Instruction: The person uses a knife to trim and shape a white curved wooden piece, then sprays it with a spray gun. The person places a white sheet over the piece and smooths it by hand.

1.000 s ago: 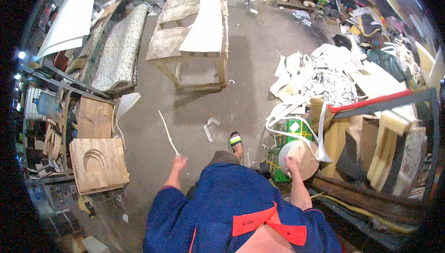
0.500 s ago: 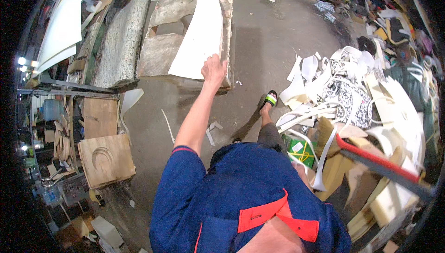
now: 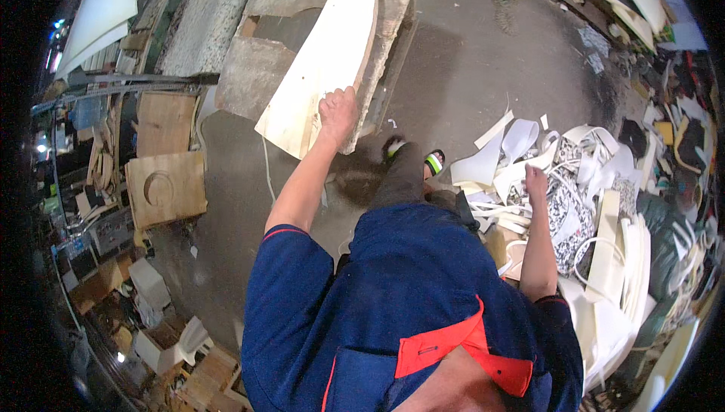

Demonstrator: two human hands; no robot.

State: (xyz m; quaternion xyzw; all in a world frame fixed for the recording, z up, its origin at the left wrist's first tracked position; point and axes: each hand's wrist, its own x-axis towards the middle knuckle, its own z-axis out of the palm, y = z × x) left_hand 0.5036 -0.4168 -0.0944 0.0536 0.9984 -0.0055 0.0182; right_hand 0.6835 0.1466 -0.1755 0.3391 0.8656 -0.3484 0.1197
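Forward swings the right hand (image 3: 535, 182), seen against white scraps (image 3: 521, 141), fingers curled, any hold unclear, left hand (image 3: 337, 114) bunched at the near end of a tapered wooden panel (image 3: 325, 57), grip hard to tell, panel stretching ahead of it, worn table (image 3: 255, 72) underneath.

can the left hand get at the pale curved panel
Likely yes: the left hand is at the near end of the pale curved panel, with nothing visible in between; whether they touch is hard to tell.
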